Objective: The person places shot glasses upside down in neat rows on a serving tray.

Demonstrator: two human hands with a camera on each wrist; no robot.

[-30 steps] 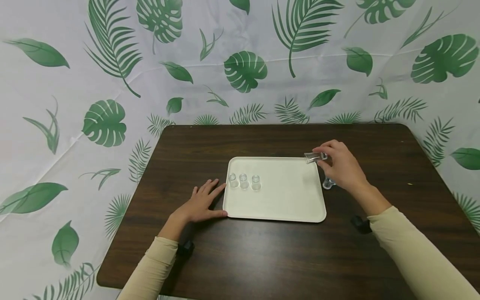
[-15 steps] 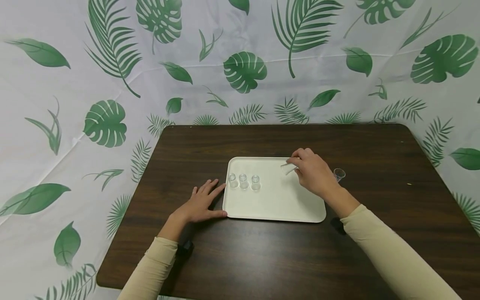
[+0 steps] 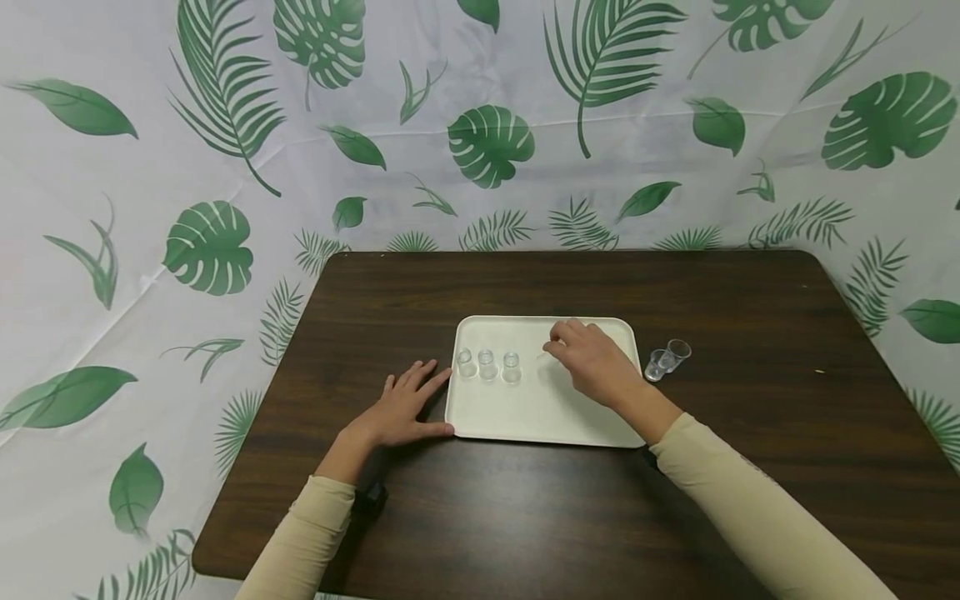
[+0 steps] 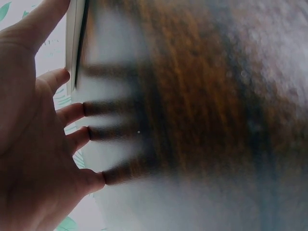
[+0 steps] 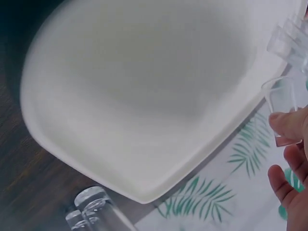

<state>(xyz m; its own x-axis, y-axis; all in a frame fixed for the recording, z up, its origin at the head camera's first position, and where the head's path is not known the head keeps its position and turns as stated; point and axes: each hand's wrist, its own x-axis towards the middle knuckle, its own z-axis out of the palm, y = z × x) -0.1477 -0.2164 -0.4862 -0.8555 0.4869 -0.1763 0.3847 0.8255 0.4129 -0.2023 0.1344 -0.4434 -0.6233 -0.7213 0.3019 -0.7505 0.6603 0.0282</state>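
Observation:
A white tray [image 3: 551, 419] lies on the table. My left hand [image 3: 401, 412] rests with fingers spread at its left edge, thumb and index fingertips right at the rim. Over the tray's middle, my right hand [image 3: 596, 362] pinches a small clear shot glass [image 5: 281, 103] near its narrow base, the wide rim pointing toward the tray. In the head view that glass is mostly hidden by the fingers. Three similar glasses [image 3: 487, 364] stand in a row on the tray's left part, narrow end up. Their row also shows at the right wrist view's upper right [image 5: 287, 44].
Just off the tray's right edge are two more clear glasses, one with its wide mouth up [image 3: 678, 352] and a smaller-looking one [image 3: 655, 367] beside it. The dark wooden table [image 3: 487, 517] meets a leaf-print cloth [image 3: 420, 167] behind.
My right hand has moved left and slightly down with the shot glass, from the tray's far right corner to over its middle. The left hand stays at the tray's edge.

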